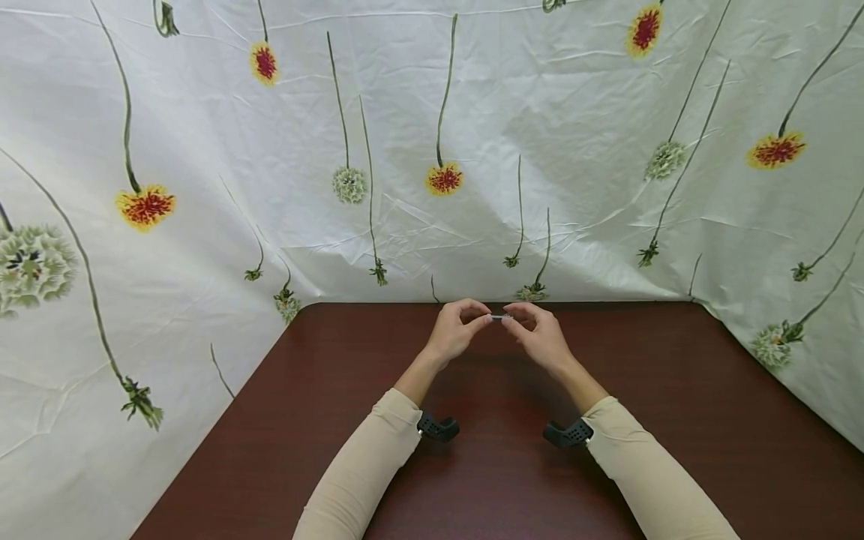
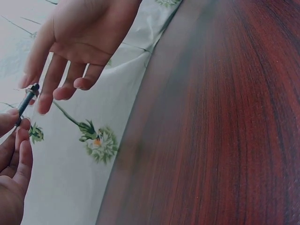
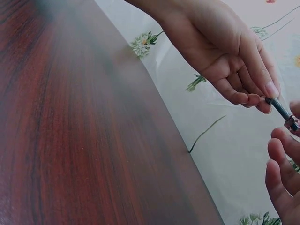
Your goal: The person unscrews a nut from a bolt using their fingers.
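Observation:
A threaded metal bolt (image 2: 23, 105) is held up in the air near the table's far edge. My left hand (image 1: 451, 334) pinches it by the head end between thumb and fingers, as the right wrist view also shows. Near the bolt's other end sits a nut (image 3: 290, 123), with a bit of thread poking out beyond it. My right hand (image 1: 540, 339) is at that end, its thumb and index fingertips spaced on either side of the nut. In the left wrist view, the right hand's fingers (image 2: 65, 86) are long and loosely spread.
A dark red-brown wooden table (image 1: 486, 465) lies under both forearms. White cloth (image 1: 405, 112) printed with flowers and dandelions hangs behind it and along both sides. Each wrist wears a black strap, the left strap (image 1: 439, 428) and the right strap (image 1: 567, 433).

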Action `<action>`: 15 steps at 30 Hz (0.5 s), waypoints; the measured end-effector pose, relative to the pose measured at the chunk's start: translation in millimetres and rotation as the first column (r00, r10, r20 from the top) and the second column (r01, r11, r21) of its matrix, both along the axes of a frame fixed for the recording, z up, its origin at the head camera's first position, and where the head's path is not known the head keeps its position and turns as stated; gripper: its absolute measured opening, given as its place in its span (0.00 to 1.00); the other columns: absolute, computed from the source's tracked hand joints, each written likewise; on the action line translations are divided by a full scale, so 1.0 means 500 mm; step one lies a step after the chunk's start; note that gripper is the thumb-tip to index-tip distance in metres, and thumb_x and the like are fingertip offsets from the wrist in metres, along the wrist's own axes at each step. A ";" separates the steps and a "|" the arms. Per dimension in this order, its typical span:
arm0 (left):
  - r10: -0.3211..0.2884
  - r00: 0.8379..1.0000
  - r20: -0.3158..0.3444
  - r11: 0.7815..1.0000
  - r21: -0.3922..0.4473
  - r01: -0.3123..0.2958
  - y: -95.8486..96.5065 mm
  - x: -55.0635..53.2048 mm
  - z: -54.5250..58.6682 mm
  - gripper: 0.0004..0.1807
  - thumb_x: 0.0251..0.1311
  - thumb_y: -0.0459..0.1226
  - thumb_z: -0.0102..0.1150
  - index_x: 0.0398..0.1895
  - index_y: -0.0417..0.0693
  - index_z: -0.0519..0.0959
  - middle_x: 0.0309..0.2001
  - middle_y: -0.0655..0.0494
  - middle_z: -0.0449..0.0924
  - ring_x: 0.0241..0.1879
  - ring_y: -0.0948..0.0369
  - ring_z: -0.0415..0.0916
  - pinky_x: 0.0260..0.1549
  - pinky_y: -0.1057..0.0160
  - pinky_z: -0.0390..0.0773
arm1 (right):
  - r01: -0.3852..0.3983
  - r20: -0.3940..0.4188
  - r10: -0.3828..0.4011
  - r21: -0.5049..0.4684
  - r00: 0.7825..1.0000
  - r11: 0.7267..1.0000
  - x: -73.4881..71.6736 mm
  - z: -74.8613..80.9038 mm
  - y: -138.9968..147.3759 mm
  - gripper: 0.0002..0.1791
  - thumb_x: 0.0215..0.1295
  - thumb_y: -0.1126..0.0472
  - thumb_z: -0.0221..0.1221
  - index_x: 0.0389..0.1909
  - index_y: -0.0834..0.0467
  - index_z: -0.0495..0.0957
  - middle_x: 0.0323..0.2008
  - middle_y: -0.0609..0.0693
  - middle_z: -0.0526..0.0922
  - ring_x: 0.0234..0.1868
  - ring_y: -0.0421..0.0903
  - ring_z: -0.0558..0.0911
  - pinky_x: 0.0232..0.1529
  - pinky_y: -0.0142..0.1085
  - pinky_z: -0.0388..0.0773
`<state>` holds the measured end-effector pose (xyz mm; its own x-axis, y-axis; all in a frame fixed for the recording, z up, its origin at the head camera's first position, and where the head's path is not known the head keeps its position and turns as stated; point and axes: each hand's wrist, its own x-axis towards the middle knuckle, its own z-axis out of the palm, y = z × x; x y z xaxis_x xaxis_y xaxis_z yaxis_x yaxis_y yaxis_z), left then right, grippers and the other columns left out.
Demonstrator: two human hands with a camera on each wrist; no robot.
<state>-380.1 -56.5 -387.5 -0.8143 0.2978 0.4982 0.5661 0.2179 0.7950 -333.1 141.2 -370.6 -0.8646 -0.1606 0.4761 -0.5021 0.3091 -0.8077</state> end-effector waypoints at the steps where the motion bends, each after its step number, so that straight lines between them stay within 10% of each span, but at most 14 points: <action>1: 0.001 1.000 0.000 1.000 -0.001 -0.001 0.000 0.000 0.000 0.05 0.69 0.33 0.66 0.44 0.41 0.86 0.40 0.54 0.87 0.41 0.59 0.80 0.41 0.59 0.78 | 0.004 0.006 -0.004 -0.005 1.000 1.000 -0.010 -0.008 0.002 0.14 0.76 0.67 0.60 0.56 0.72 0.80 0.45 0.65 0.86 0.44 0.67 0.84 0.39 0.46 0.83; 15: 0.008 1.000 -0.005 1.000 -0.009 -0.008 0.000 -0.002 -0.001 0.06 0.69 0.32 0.67 0.45 0.39 0.86 0.40 0.55 0.87 0.42 0.59 0.80 0.41 0.58 0.77 | 0.005 0.003 -0.005 0.001 1.000 1.000 -0.046 -0.042 0.013 0.15 0.76 0.61 0.62 0.55 0.66 0.82 0.44 0.59 0.87 0.43 0.60 0.86 0.37 0.40 0.83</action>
